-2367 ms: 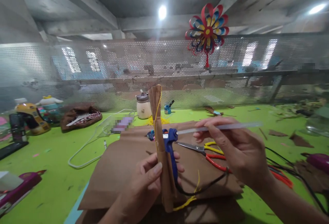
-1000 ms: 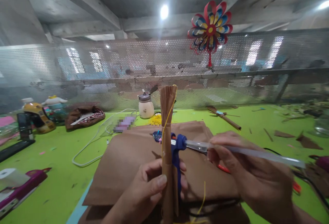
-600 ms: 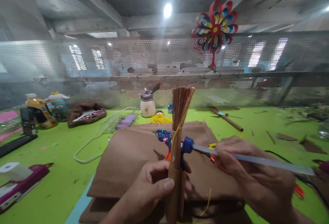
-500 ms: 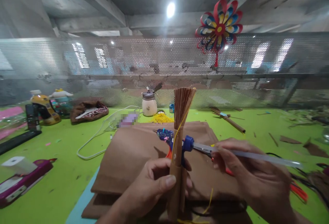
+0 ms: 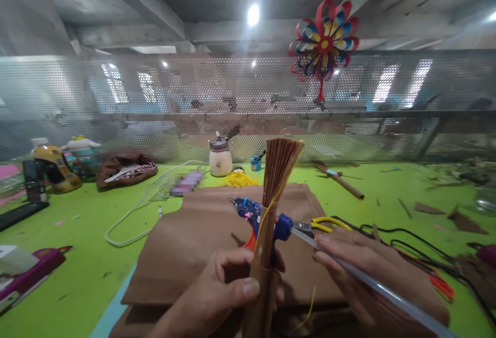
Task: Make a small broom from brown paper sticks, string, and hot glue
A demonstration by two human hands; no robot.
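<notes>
My left hand (image 5: 220, 289) is closed round the rolled handle of a brown paper bundle (image 5: 267, 229), which stands nearly upright. Its pleated top fans out, and a yellow thread runs along it. Behind the bundle a blue glue gun (image 5: 250, 211) with an orange trigger points left, its middle hidden. A long translucent glue stick (image 5: 372, 281) sticks out of the gun's rear end. My right hand (image 5: 380, 276) has its fingers closed about that stick. Pliers with yellow handles (image 5: 329, 221) lie just beyond the right fingertips.
Large brown paper sheets (image 5: 186, 240) lie under the work. Behind them are a white jar (image 5: 220, 159), yellow thread (image 5: 240, 179) and a small blue bottle (image 5: 256, 163). A power strip (image 5: 34, 278) sits left. Black cable (image 5: 403, 229) and paper scraps (image 5: 467, 220) lie right.
The glue stick has swung so its free end points lower and nearer me. My right hand has turned with it, uncovering the pliers' yellow handles. The paper bundle leans slightly more to the right.
</notes>
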